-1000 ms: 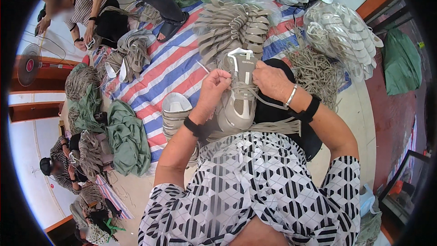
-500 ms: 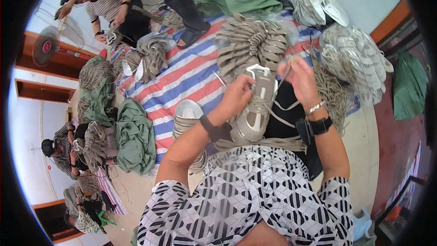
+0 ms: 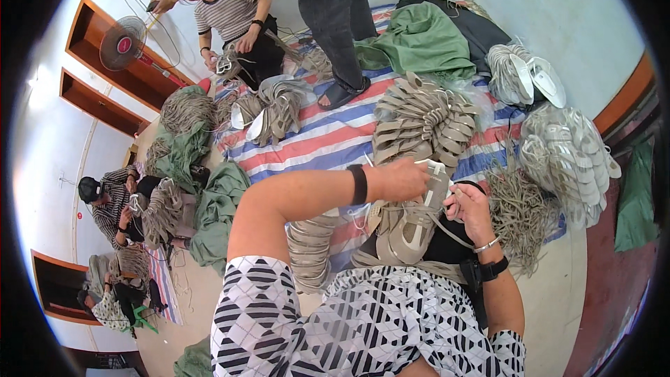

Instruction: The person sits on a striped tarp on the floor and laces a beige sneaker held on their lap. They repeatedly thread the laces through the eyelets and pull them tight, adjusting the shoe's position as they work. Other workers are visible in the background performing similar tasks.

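Observation:
A beige and white shoe upper lies across my lap, toe toward me, with a flat beige shoelace threaded through part of it. My left hand reaches over it from the left, fingers bent and closed on the upper near its tongue. Beside the right eyelet edge my right hand pinches the shoelace between thumb and fingers. The lace's loose length droops below this hand over dark cloth on my lap. Part of the upper is hidden under my left fingers.
A fanned pile of beige uppers lies ahead on the striped sheet. Stacked uppers stand at my left. Loose laces and bagged uppers are at my right. Co-workers sit left; a person stands ahead.
My left hand has moved from the upper's left side rightward across its top, with the elbow raised. My right hand has come down closer to the upper. The head view has shifted.

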{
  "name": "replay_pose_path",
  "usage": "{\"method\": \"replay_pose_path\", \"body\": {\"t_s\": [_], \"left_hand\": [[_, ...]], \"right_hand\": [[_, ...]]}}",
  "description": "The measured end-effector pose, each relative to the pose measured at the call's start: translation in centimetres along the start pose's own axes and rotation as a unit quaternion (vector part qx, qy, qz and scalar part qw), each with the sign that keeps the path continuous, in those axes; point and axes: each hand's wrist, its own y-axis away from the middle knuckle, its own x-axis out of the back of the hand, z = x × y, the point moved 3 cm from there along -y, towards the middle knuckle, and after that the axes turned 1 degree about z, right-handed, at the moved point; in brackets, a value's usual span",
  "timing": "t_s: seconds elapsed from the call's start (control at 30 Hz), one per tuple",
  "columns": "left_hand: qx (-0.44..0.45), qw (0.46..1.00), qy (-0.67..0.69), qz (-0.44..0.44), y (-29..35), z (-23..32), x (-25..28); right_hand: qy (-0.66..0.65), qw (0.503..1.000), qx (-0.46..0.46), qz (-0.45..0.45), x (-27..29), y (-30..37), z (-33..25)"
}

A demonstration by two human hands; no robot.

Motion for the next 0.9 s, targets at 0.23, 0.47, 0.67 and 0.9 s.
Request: {"method": "replay_pose_path", "body": {"t_s": [0.23, 0.47, 0.67, 0.9], "left_hand": [[0.197, 0.928, 0.315, -0.001, 0.1, -1.1, -0.6], [0.129, 0.909, 0.354, 0.178, 1.2, -1.1, -1.3], [0.244, 0.790, 0.491, 0.275, 0.4, 0.1, -2.1], [0.153, 0.945, 0.228, 0.178, 0.7, 0.4, 0.8]], "right_hand": [[-0.001, 1.000, 0.020, 0.014, -0.6, 0.1, 0.3], [0.051, 0.997, 0.052, -0.019, -1.0, 0.3, 0.2], [0.026, 0.999, 0.043, 0.012, -0.8, 0.0, 0.3], [0.043, 0.998, 0.040, -0.014, -0.6, 0.3, 0.2]]}}
